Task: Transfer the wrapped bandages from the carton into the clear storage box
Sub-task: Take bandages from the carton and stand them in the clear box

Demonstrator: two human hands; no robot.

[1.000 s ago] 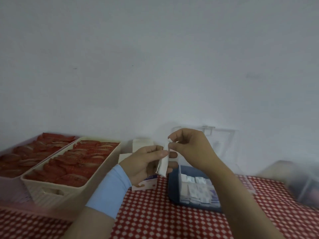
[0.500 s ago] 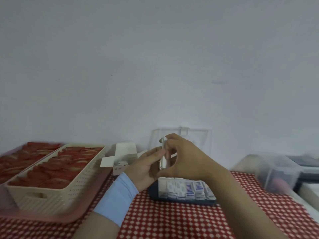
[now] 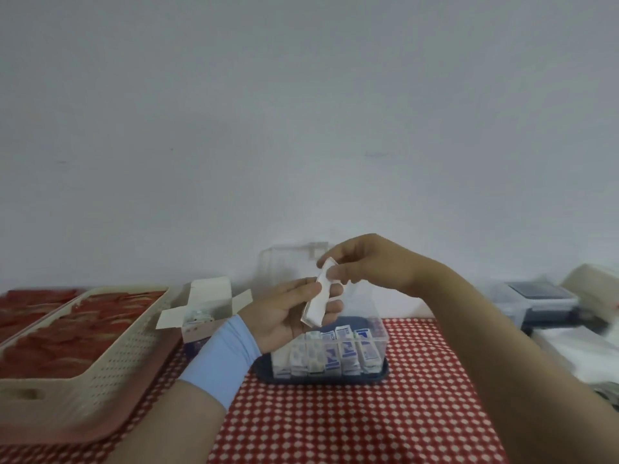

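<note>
Both hands share one grip on a white wrapped bandage (image 3: 317,298) — left hand (image 3: 288,313) pinches its lower part between thumb and fingers, right hand (image 3: 363,262) pinches the top end between thumb and forefinger. Neither hand is open; both are closed on the same packet. Bandage is tilted, top end leaning right, held in the air just above the clear storage box (image 3: 380,333). Can't tell if it's one packet or a few stacked.

Left wrist carries a light blue sleeve (image 3: 222,360); right forearm is bare.

Containers:
- clear storage box sits on a dark blue tray (image 3: 321,376), on the table (image 3: 368,423) with red-and-white checked cloth. Inside: a row of wrapped bandages (image 3: 335,353) standing upright, white with blue print, packed side by side along the front wall. Its clear lid (image 3: 284,266) stands up behind, against the wall.
- carton (image 3: 204,316) just left of the box, flaps open, white and purple. A few packets (image 3: 201,317) show at its mouth — detail too blurred to read.
- cream perforated basket (image 3: 100,356) at far left, filled with red flat items (image 3: 67,329), sitting on a pink tray (image 3: 110,426). A second batch of red items lies behind it at the frame edge.
- right side: a clear bin with dark lid (image 3: 539,296) and some white stuff, blurred.
</note>
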